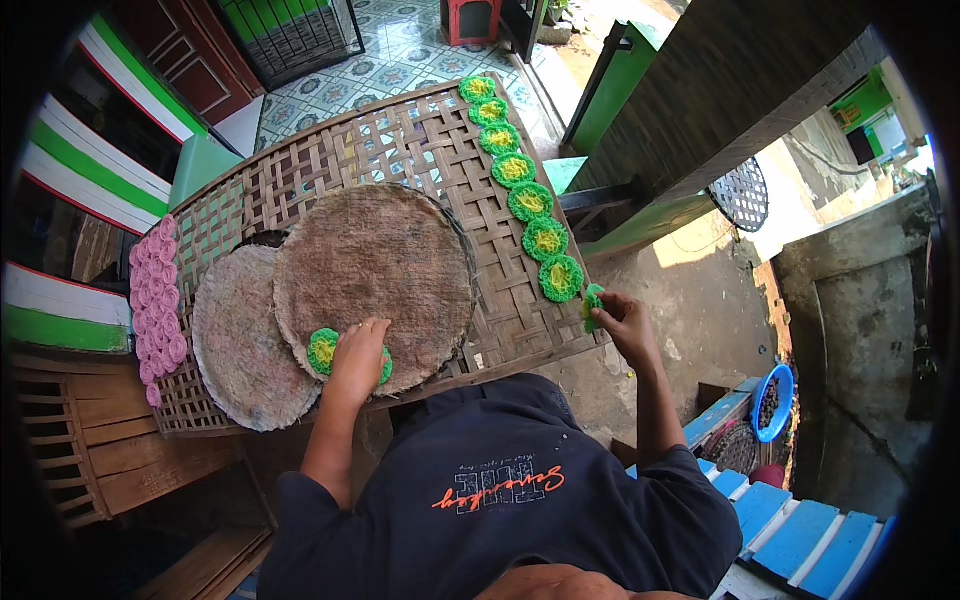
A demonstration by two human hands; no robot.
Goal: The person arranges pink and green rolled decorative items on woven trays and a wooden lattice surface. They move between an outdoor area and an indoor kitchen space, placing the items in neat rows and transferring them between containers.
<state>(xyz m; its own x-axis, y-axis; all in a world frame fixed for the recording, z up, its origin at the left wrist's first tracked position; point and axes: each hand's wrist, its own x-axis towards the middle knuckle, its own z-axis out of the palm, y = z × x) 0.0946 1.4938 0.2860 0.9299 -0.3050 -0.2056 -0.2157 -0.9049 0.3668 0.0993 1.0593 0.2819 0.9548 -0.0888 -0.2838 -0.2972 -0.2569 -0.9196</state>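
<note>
My right hand (626, 325) pinches a lacy green cracker (593, 308) with a yellow middle, tilted on edge at the near right corner of the woven bamboo rack (500, 357). My left hand (362, 350) is curled down over more of these crackers at the near edge of a round, cloth-like brown pad (385, 265). One green-and-yellow cracker (323, 350) shows left of that hand, and green also shows at its right side; its fingertips are partly hidden. Several like crackers (530, 202) lie in a row along the rack's right edge.
A paler round pad (250, 340) lies partly under the brown one. Several pink lacy rounds (158, 300) line the rack's left edge. To the right stand a dark pillar (700, 110), a blue slatted bench (790, 530) and a blue basin (775, 405) with dark lumps inside.
</note>
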